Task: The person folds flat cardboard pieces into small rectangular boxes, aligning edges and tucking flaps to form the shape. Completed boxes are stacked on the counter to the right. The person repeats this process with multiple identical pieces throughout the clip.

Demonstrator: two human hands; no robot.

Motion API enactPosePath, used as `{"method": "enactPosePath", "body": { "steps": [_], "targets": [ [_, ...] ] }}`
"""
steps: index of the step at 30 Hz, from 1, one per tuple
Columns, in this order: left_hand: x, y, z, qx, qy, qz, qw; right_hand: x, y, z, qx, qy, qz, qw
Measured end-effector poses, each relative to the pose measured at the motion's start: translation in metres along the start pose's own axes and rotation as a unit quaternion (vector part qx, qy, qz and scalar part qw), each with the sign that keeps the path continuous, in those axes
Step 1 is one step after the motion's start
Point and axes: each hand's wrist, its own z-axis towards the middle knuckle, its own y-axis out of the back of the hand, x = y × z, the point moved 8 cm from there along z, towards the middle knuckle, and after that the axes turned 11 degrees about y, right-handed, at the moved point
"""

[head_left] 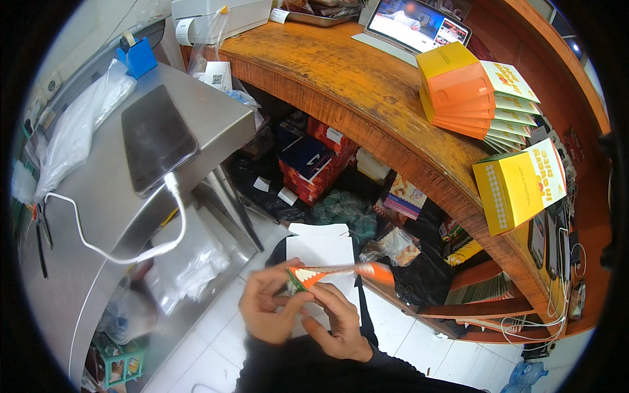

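Over my lap, my left hand (pixel 270 306) pinches the left end of a printed cardboard carton piece (pixel 311 275), orange, green and white. The fingers of my right hand (pixel 342 327) close on its near side. The carton piece is seen nearly edge-on, and its orange right end is smeared by motion. Beneath it lies a white cardboard blank (pixel 321 247) with a flap at its far end, partly hidden by my hands. A formed yellow carton (pixel 508 193) stands on the wooden desk at the right, beside a stack of nested orange and yellow cartons (pixel 458 98).
A black phone (pixel 157 141) with a white charging cable lies on the metal table (pixel 223 121) at the left. The curved wooden desk (pixel 341 75) carries a lit tablet (pixel 416 26). Red boxes (pixel 321 160) and bags fill the space underneath. Scissors (pixel 42 239) lie far left.
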Motion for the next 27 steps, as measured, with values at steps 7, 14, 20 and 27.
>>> {"method": "enactPosePath", "body": {
  "steps": [7,14,20,27],
  "targets": [
    [0.004,0.012,-0.006,0.000,-0.026,0.097,0.995,0.032,0.014,0.017,0.003,0.127,-0.132,0.983],
    [-0.006,0.018,-0.008,-0.033,0.022,0.000,0.999,0.033,0.052,0.024,-0.153,0.137,-0.169,0.964],
    [-0.030,0.012,-0.009,-0.154,-0.157,0.104,0.970,0.040,0.047,0.024,-0.072,0.203,-0.184,0.959],
    [0.000,-0.006,-0.014,0.086,-0.052,0.015,0.995,0.046,0.039,0.030,0.032,0.196,-0.192,0.961]
  ]
}}
